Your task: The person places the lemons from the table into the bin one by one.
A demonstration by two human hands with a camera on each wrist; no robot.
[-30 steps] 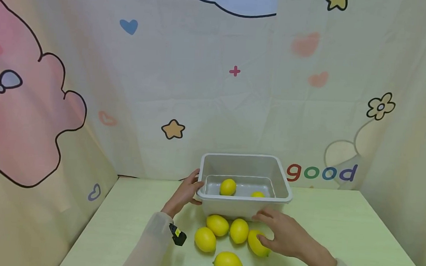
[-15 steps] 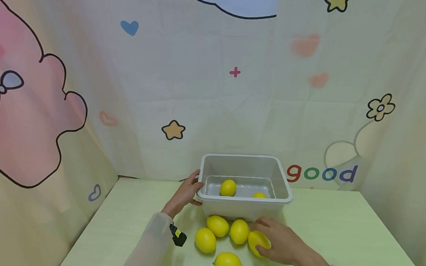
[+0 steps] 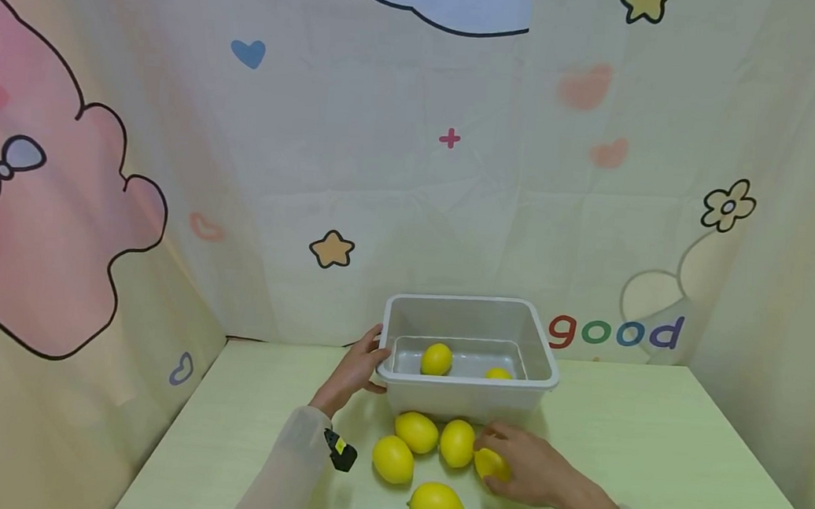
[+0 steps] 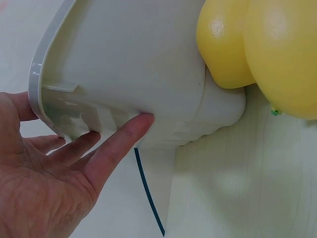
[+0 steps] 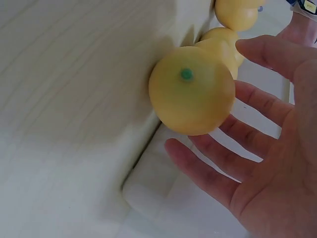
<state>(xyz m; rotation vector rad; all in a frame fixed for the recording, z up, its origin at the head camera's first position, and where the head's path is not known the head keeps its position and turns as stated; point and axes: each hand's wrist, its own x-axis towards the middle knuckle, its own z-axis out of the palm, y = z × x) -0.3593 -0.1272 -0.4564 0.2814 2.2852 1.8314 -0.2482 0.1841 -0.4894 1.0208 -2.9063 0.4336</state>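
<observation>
A white plastic tub (image 3: 468,397) stands at the back of the table, with one lemon (image 3: 436,359) inside at left and another (image 3: 498,374) partly hidden by the front rim. My left hand (image 3: 353,370) rests against the tub's left side; in the left wrist view its thumb (image 4: 133,130) lies straight along the wall and other fingers reach under the rim. My right hand (image 3: 530,468) is around the rightmost lemon (image 3: 490,467) in front of the tub. In the right wrist view, the fingers extend beside that lemon (image 5: 192,91) and the thumb stands apart from it.
More lemons lie before the tub: one at its front wall (image 3: 416,432), one beside it (image 3: 457,444), one at left (image 3: 393,459) and one nearest me (image 3: 435,506). A printed curtain (image 3: 385,166) hangs behind the pale table (image 3: 650,437).
My right hand has come down and slightly left over the rightmost lemon, covering more of it. The left hand keeps its place at the tub.
</observation>
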